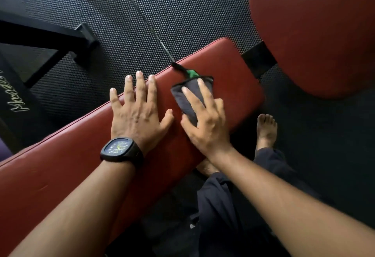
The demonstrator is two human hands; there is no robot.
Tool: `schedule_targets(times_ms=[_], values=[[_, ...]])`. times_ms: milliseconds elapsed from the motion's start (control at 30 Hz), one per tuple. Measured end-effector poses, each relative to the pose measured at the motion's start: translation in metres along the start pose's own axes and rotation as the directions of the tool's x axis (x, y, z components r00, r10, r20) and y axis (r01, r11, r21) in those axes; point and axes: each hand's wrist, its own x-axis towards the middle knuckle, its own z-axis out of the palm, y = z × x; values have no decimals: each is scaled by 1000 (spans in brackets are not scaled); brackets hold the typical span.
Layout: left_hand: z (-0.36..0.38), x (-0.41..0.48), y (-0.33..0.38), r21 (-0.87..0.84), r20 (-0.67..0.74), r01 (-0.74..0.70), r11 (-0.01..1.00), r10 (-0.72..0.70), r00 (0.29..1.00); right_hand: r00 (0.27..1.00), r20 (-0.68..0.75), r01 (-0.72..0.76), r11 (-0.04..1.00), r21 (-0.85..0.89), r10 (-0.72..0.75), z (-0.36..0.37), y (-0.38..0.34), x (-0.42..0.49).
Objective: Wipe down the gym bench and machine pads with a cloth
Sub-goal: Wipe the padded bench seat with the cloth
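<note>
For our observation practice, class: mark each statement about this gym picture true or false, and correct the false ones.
1. The right hand presses a dark grey cloth onto the red bench pad. True.
2. The left hand grips the cloth. False: it lies flat on the bench pad, beside the cloth.
3. A black wristwatch sits on the left wrist. True.
4. The person wears shoes. False: a bare foot shows on the floor beside the bench.
</note>
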Motion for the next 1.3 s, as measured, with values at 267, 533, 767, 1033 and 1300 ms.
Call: schedule_targets(times_ms=[267, 533, 767, 1033, 1300], values=[[2, 6, 3, 22, 7, -12, 1000, 12, 1000, 997, -65, -47, 976, -211, 34, -4, 73, 77], [0, 10, 7, 19, 19, -4, 1000, 3, 1000, 978, -113, -182, 983, -34, 177, 3, 16, 8], [0, 24, 16, 28, 18, -20, 999, 19, 1000, 972, 116, 223, 955, -195, -203, -6, 55, 107], [-2, 34, 23, 28, 38, -28, 999, 27, 999, 880, -216, -444, 894, -61, 422, -1, 51, 50], [-1, 51, 30, 21, 20, -61, 998, 60, 998, 991, 109, 97, 984, -153, -81, -10, 69, 117]])
